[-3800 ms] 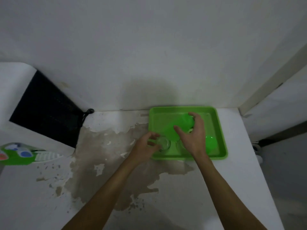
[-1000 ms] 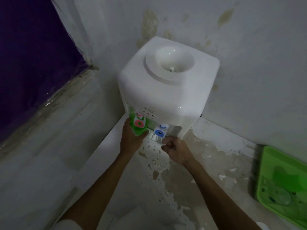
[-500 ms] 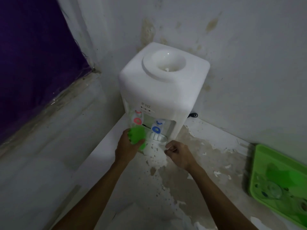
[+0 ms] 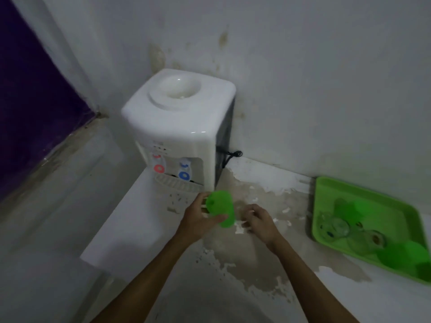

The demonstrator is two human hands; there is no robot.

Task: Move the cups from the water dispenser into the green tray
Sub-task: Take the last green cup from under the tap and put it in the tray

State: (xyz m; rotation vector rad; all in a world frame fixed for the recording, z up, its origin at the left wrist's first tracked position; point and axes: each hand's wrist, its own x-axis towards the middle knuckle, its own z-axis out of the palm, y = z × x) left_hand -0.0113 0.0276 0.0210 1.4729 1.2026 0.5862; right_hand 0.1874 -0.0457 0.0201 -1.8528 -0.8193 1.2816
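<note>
Head view, single wide-angle camera | looks forward and steeply down over both forearms | water dispenser (image 4: 179, 127) far centre against wall (image 4: 314, 78) | green tray (image 4: 326, 190) cut by right edge | counter (image 4: 121, 229) close below

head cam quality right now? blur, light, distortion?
Head view: dim, flat indoor light, only a small glare spot on the water dispenser; motion blur smears the green cup in the left hand and the cups in the green tray; wide-angle bends the wall edges.
</note>
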